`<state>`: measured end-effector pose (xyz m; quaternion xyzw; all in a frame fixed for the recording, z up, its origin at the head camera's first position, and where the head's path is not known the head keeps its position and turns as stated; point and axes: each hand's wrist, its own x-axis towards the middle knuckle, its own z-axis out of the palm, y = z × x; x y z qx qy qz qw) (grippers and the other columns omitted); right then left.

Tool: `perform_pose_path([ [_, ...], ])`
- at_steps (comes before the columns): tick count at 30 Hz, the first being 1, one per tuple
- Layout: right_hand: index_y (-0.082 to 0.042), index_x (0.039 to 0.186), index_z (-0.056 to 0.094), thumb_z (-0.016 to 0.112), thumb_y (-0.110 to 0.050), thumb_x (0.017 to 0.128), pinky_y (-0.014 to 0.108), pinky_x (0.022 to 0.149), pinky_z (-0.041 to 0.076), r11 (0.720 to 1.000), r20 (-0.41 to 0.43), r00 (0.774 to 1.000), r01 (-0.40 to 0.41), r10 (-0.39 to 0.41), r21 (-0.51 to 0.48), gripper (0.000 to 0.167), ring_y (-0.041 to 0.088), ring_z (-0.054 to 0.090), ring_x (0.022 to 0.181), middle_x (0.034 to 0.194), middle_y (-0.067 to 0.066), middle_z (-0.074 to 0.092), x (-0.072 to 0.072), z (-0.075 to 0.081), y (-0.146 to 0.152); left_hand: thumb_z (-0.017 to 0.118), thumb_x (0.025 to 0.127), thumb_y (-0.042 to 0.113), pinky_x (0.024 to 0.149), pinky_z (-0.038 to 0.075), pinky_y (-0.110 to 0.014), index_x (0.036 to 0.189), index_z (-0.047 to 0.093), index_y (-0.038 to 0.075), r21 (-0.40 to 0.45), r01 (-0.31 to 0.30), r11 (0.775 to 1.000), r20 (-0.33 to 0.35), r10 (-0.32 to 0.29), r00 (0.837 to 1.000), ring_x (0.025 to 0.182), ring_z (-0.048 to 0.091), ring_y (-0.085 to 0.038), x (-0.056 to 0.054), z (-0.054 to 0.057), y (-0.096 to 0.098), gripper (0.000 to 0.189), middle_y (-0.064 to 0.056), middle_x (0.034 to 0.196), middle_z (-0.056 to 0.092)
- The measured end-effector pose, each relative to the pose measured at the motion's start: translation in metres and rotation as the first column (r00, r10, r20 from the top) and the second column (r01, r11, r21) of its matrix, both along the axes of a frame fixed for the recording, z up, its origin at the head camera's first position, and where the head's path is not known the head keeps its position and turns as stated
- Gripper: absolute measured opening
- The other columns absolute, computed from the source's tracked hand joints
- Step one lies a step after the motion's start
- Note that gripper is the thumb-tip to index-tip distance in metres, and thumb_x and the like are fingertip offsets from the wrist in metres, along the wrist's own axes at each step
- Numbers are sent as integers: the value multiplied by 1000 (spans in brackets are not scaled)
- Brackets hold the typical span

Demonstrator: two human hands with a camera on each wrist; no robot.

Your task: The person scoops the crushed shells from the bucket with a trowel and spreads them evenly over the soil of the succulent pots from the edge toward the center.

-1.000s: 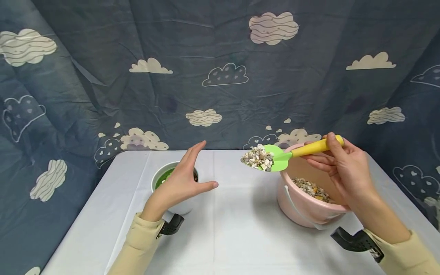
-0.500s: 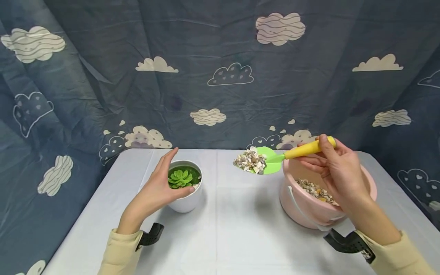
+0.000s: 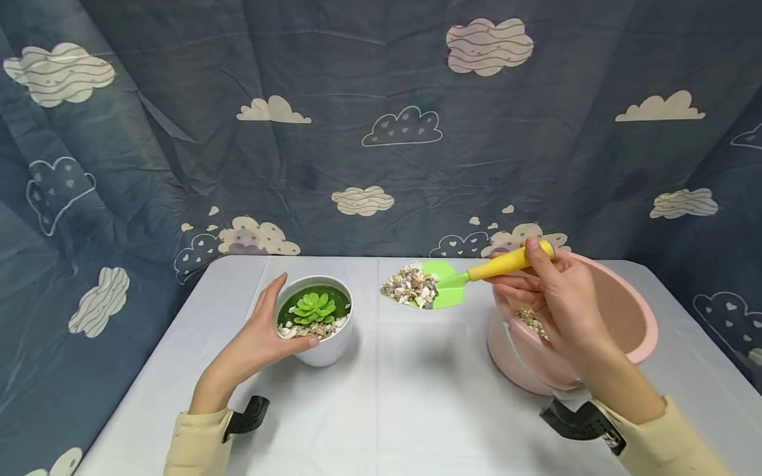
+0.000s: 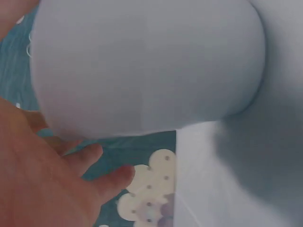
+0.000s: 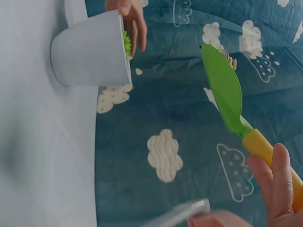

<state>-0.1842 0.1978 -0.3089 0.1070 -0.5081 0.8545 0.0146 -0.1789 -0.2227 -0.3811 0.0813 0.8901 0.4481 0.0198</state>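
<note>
My right hand (image 3: 565,297) grips the yellow handle of a small trowel (image 3: 451,291), thumb on top. Its green blade, held level above the table, carries a heap of small stone chips (image 3: 411,285). In the right wrist view the green underside of the trowel (image 5: 222,87) shows. A white pot (image 3: 324,348) stands upright on the left, holding a green succulent (image 3: 312,309) with pale chips along the front of its dark green surface. Around the pot's left side spreads my left hand (image 3: 253,350), thumb by the front rim. The left wrist view shows its fingers (image 4: 113,184) extended beside the pot wall.
A pink bucket (image 3: 639,324) with a pale handle stands at the right, under my right forearm, with more stone chips (image 3: 532,322) inside. The white-covered table (image 3: 417,416) ends at a dark cloud-print cloth (image 3: 321,158) behind.
My left hand has drawn left from over the pot to its left side, uncovering the succulent. My right hand has carried the loaded trowel left, away from over the bucket.
</note>
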Motion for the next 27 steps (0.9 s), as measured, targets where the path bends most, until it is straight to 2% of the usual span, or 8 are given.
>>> perform_pose_path([
  [5, 7, 116, 48, 58, -20, 99, 36, 68, 56, 1000, -11, 1000, -19, 19, 5, 33, 33, 71, 84, 111, 22, 69, -2, -1, -10, 87, 72, 41, 109, 18, -65, 159, 1, 22, 67, 1, 998, 54, -4, 999, 145, 13, -41, -2, -8, -5, 123, -15, 162, 8],
  [12, 7, 118, 46, 59, -25, 99, 36, 71, 56, 998, 20, 1000, -13, 11, 61, 40, 33, 70, 88, 111, 20, 69, -3, -3, -26, 86, 74, 31, 111, 14, -64, 159, 1, 20, 178, 26, 984, 80, -41, 996, 145, 13, -41, -7, -15, -8, 121, -18, 161, 10],
  [17, 6, 113, 43, 58, -24, 100, 39, 73, 55, 996, 13, 1000, -6, 5, 87, 36, 34, 71, 86, 110, 21, 70, -3, -8, -41, 86, 74, 27, 111, 13, -64, 159, 1, 25, 240, 24, 971, 119, -54, 991, 144, 14, -39, -6, -19, -10, 120, -18, 160, 13],
  [21, 6, 112, 43, 57, -24, 101, 41, 75, 55, 996, 5, 1000, -2, 2, 92, 35, 34, 71, 88, 109, 21, 70, -5, -12, -53, 86, 75, 26, 112, 13, -62, 159, 2, 27, 275, 25, 961, 138, -65, 988, 145, 14, -37, -6, -22, -11, 119, -16, 160, 13],
  [27, 5, 113, 45, 57, -23, 101, 44, 75, 55, 995, -17, 1000, 20, -18, 103, 34, 37, 70, 88, 107, 22, 70, -8, -18, -71, 85, 76, 26, 111, 17, -61, 159, 1, 29, 279, 30, 960, 143, -72, 987, 144, 16, -37, -5, -21, -13, 118, -16, 160, 11],
])
